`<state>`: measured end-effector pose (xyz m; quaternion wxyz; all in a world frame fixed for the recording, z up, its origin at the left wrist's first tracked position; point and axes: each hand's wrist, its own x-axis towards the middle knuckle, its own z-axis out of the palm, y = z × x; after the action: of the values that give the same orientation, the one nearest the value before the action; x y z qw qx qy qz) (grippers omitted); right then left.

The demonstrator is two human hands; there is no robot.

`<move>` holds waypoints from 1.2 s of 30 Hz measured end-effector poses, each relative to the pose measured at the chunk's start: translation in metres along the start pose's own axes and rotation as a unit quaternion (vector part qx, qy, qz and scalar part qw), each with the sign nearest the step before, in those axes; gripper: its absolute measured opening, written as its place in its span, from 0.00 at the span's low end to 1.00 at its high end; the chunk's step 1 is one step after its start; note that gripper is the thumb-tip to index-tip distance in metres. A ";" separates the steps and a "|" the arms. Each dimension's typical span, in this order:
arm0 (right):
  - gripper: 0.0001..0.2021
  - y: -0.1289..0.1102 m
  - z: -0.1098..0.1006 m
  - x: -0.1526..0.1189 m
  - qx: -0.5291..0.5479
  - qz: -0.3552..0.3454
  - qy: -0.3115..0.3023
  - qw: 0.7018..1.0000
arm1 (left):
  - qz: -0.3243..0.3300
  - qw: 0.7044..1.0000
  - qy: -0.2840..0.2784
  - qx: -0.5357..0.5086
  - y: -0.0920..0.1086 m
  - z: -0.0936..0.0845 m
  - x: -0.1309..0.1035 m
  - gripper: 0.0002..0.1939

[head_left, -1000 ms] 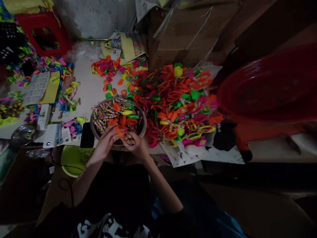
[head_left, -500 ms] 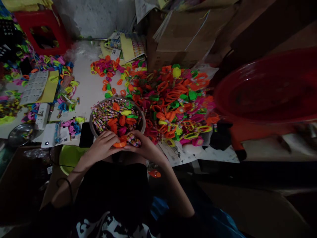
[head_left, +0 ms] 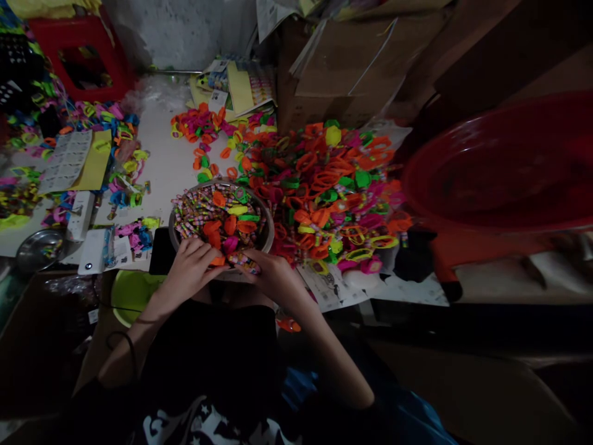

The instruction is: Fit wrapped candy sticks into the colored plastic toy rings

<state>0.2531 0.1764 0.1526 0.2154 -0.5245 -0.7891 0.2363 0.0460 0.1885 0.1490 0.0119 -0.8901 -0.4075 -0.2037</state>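
Observation:
A round metal bowl holds many small patterned wrapped pieces and several orange, green and yellow plastic bands. At its near rim, my left hand is closed on an orange band. My right hand pinches a patterned wrapped piece close beside it. The fingertips of both hands nearly meet over the front of the bowl. Right of the bowl lies a large heap of coloured bands, mostly orange.
A red basin stands at the right, and a cardboard box behind the heap. At the left are a red stool, a white power strip, a small metal bowl and a green basin.
My right hand has turned and shifted slightly to the right. Less of the orange band shows at my left hand. The whole view has shifted a little.

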 end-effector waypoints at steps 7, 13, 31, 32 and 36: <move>0.10 -0.005 0.006 0.000 -0.076 -0.015 -0.038 0.996 | 0.033 0.998 -0.005 0.044 0.003 -0.003 0.000 0.08; 0.08 -0.003 0.010 0.001 -0.069 -0.010 -0.019 0.997 | 0.037 0.998 0.000 0.041 0.003 -0.004 0.001 0.07; 0.09 -0.003 0.008 0.002 -0.079 -0.064 -0.117 0.988 | 0.089 0.995 -0.009 0.037 -0.007 0.000 0.004 0.09; 0.10 -0.006 0.015 0.001 -0.052 -0.090 -0.141 0.984 | 0.091 0.996 0.001 0.014 -0.007 -0.002 0.005 0.10; 0.10 -0.023 0.053 -0.011 0.020 -0.165 -0.232 0.958 | 0.070 0.992 0.057 -0.089 -0.007 -0.018 0.019 0.08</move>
<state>0.2091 0.1512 0.1227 0.0726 -0.3133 -0.8883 0.3279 0.0451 0.2035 0.1716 -0.0303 -0.9011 -0.3228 -0.2880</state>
